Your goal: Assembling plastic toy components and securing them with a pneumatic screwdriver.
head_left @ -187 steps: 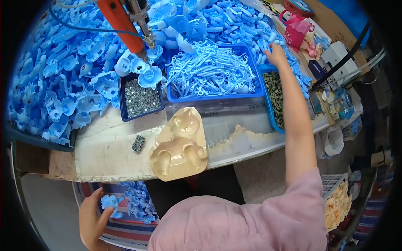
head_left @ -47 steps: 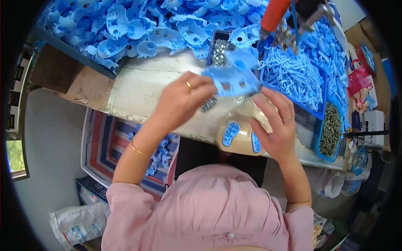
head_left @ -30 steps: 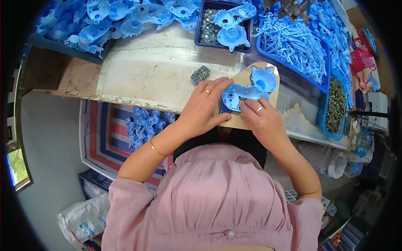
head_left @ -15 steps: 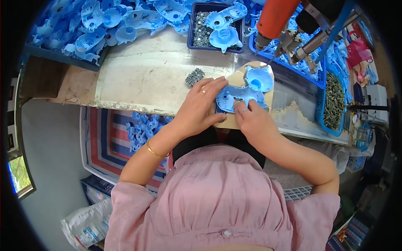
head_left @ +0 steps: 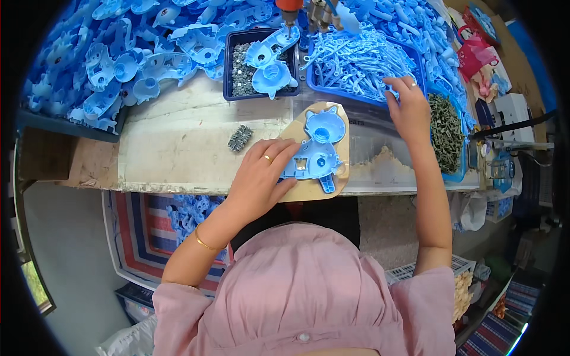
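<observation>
A blue plastic shell, with a round cup at its far end, lies on a tan board near the table's front edge. My left hand grips the shell's left side, its fingers covering that end and its thumb lower down. To the right, my right hand hovers over the near edge of a blue bin of thin light-blue plastic strips. Its thumb and forefinger are apart, with nothing visible between them. A dark metallic cluster of small parts sits left of the board.
A dark tray of small metal parts, with another blue shell on it, stands behind the board under an orange power driver. Blue shells heap at far left. A blue basket of screws stands right.
My right hand has left the shell and moved right and away to the strip bin. My left hand stays on the shell. The view has shifted, leaving the driver near the top edge.
</observation>
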A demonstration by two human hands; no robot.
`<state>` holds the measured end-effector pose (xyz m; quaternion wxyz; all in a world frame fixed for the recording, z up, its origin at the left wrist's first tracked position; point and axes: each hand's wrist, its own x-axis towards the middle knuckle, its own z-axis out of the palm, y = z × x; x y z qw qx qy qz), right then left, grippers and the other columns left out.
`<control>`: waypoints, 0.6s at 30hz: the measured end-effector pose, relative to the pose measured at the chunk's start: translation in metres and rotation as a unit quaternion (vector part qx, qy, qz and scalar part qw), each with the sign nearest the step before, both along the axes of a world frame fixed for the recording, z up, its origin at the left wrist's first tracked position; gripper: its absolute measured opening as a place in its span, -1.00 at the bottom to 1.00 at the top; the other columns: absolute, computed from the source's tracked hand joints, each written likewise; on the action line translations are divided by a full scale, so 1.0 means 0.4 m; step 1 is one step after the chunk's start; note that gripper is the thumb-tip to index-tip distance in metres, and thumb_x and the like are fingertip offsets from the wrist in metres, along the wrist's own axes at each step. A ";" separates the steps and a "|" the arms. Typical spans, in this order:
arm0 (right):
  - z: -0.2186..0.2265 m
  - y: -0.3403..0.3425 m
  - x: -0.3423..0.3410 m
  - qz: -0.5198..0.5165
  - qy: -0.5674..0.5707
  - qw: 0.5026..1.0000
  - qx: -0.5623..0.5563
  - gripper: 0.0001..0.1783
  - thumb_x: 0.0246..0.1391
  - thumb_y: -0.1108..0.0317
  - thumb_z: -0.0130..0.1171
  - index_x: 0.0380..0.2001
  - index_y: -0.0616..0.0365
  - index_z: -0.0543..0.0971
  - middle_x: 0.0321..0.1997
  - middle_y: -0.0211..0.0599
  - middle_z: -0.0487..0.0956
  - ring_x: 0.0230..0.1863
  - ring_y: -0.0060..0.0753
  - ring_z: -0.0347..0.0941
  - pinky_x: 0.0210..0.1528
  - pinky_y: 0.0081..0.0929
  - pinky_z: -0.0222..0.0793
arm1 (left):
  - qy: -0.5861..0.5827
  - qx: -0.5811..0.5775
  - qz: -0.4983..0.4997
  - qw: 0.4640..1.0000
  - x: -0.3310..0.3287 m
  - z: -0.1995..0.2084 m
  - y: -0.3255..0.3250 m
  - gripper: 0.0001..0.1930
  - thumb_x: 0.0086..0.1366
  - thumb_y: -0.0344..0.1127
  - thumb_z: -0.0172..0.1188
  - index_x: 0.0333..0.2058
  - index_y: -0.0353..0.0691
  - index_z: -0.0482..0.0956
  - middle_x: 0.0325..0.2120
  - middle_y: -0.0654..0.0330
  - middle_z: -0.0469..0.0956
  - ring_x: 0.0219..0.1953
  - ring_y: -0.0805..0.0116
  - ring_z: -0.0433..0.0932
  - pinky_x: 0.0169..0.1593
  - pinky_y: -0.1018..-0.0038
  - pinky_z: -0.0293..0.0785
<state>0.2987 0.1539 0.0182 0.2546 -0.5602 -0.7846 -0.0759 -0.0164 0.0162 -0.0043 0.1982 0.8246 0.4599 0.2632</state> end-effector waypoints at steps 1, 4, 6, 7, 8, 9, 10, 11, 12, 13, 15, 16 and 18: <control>-0.009 0.023 0.011 -0.002 0.000 1.000 0.001 -0.81 0.09 0.48 0.30 -0.20 0.07 0.67 -0.24 -0.25 0.59 -0.31 -0.17 0.58 -0.30 -0.32 0.48 | 0.006 -0.001 -0.001 1.000 0.002 0.003 0.001 -0.32 0.08 -0.35 0.39 0.21 -0.19 0.40 0.13 0.11 0.46 0.16 -0.01 0.39 0.27 0.15 0.31; -0.023 0.071 0.024 0.061 -0.064 0.996 0.026 -0.82 0.09 0.41 0.33 -0.20 0.05 0.68 -0.29 -0.26 0.55 -0.35 -0.22 0.56 -0.32 -0.36 0.46 | 0.013 -0.005 -0.004 1.000 0.005 0.013 0.008 -0.35 0.08 -0.35 0.40 0.19 -0.20 0.43 0.12 0.08 0.46 0.16 -0.03 0.38 0.28 0.15 0.31; 0.000 0.064 0.018 0.050 0.006 0.999 0.015 -0.84 0.14 0.38 0.31 -0.19 0.07 0.69 -0.29 -0.29 0.58 -0.34 -0.30 0.57 -0.30 -0.40 0.46 | 0.014 -0.008 -0.004 1.000 0.002 0.017 0.012 -0.37 0.09 -0.34 0.40 0.17 -0.21 0.44 0.11 0.07 0.47 0.16 -0.04 0.39 0.28 0.14 0.31; 0.010 0.062 0.013 0.040 0.078 0.996 0.002 -0.85 0.19 0.36 0.30 -0.19 0.09 0.70 -0.29 -0.31 0.61 -0.32 -0.38 0.58 -0.29 -0.43 0.46 | 0.009 -0.001 -0.002 1.000 -0.001 0.018 0.012 -0.39 0.10 -0.33 0.40 0.16 -0.21 0.46 0.11 0.06 0.47 0.16 -0.04 0.39 0.26 0.14 0.32; 0.004 0.080 0.028 0.040 0.077 0.996 0.003 -0.85 0.19 0.36 0.30 -0.19 0.09 0.70 -0.29 -0.31 0.61 -0.32 -0.38 0.58 -0.29 -0.43 0.46 | 0.005 0.007 0.001 1.000 -0.001 0.019 0.014 -0.41 0.12 -0.32 0.40 0.15 -0.21 0.47 0.11 0.04 0.47 0.16 -0.04 0.39 0.25 0.13 0.33; -0.001 0.098 0.062 0.007 0.241 0.970 -0.045 -0.82 0.24 0.33 0.27 -0.14 0.14 0.68 -0.27 -0.32 0.63 -0.30 -0.44 0.59 -0.26 -0.48 0.48 | 0.003 0.008 -0.005 1.000 0.005 0.025 0.015 -0.41 0.12 -0.32 0.40 0.15 -0.21 0.47 0.11 0.04 0.47 0.16 -0.04 0.39 0.25 0.13 0.33; -0.001 0.107 0.092 -0.025 0.398 0.913 -0.090 -0.77 0.29 0.31 0.23 -0.09 0.20 0.66 -0.24 -0.32 0.66 -0.27 -0.50 0.59 -0.22 -0.53 0.49 | -0.022 0.021 0.008 1.000 0.012 0.032 0.019 -0.46 0.14 -0.33 0.39 0.12 -0.22 0.50 0.08 0.04 0.50 0.15 -0.06 0.40 0.24 0.14 0.35; 0.002 0.103 0.121 -0.031 0.397 0.913 -0.086 -0.77 0.29 0.31 0.23 -0.09 0.20 0.66 -0.24 -0.32 0.66 -0.27 -0.50 0.59 -0.22 -0.53 0.49 | -0.047 0.034 0.020 0.998 0.020 0.037 0.023 -0.51 0.16 -0.34 0.38 0.09 -0.23 0.52 0.05 0.03 0.52 0.14 -0.07 0.41 0.23 0.14 0.36; 0.009 0.102 0.133 -0.014 0.538 0.834 -0.124 -0.74 0.32 0.31 0.20 -0.04 0.25 0.63 -0.21 -0.29 0.66 -0.25 -0.52 0.59 -0.18 -0.54 0.52 | -0.048 0.035 0.017 0.998 0.024 0.040 0.027 -0.51 0.16 -0.34 0.38 0.09 -0.23 0.52 0.05 0.03 0.52 0.14 -0.07 0.41 0.23 0.14 0.36; 0.015 0.099 0.143 0.004 0.664 0.731 -0.156 -0.70 0.34 0.31 0.17 0.00 0.30 0.59 -0.18 -0.27 0.66 -0.23 -0.54 0.59 -0.15 -0.55 0.54 | -0.084 0.018 0.002 0.996 0.029 0.042 0.032 -0.56 0.23 -0.33 0.34 0.08 -0.25 0.54 0.04 0.04 0.54 0.11 -0.02 0.46 0.20 0.18 0.40; 0.024 0.049 0.136 -0.003 0.689 0.707 -0.159 -0.67 0.34 0.33 0.16 0.06 0.33 0.53 -0.20 -0.23 0.66 -0.23 -0.52 0.60 -0.09 -0.53 0.56 | -0.121 0.002 -0.019 0.992 0.046 0.049 0.036 -0.61 0.29 -0.33 0.31 0.08 -0.27 0.55 0.03 0.04 0.55 0.09 0.03 0.51 0.16 0.22 0.45; 0.028 0.005 0.104 0.029 0.650 0.742 -0.162 -0.69 0.34 0.33 0.16 0.03 0.32 0.55 -0.19 -0.22 0.66 -0.23 -0.50 0.60 -0.09 -0.51 0.57 | -0.231 -0.169 -0.006 0.958 0.062 0.056 0.031 -0.65 0.39 -0.29 0.20 0.08 -0.32 0.55 0.04 0.06 0.58 0.08 0.13 0.55 0.17 0.29 0.45; 0.054 -0.112 -0.004 0.108 0.554 0.805 -0.185 -0.79 0.33 0.36 0.17 -0.09 0.27 0.61 -0.19 -0.24 0.66 -0.22 -0.40 0.63 -0.12 -0.43 0.59 | -0.413 -0.356 0.002 0.839 0.104 0.053 0.030 -0.57 0.56 -0.16 -0.02 0.17 -0.40 0.48 0.05 0.04 0.60 0.05 0.34 0.60 0.14 0.45 0.50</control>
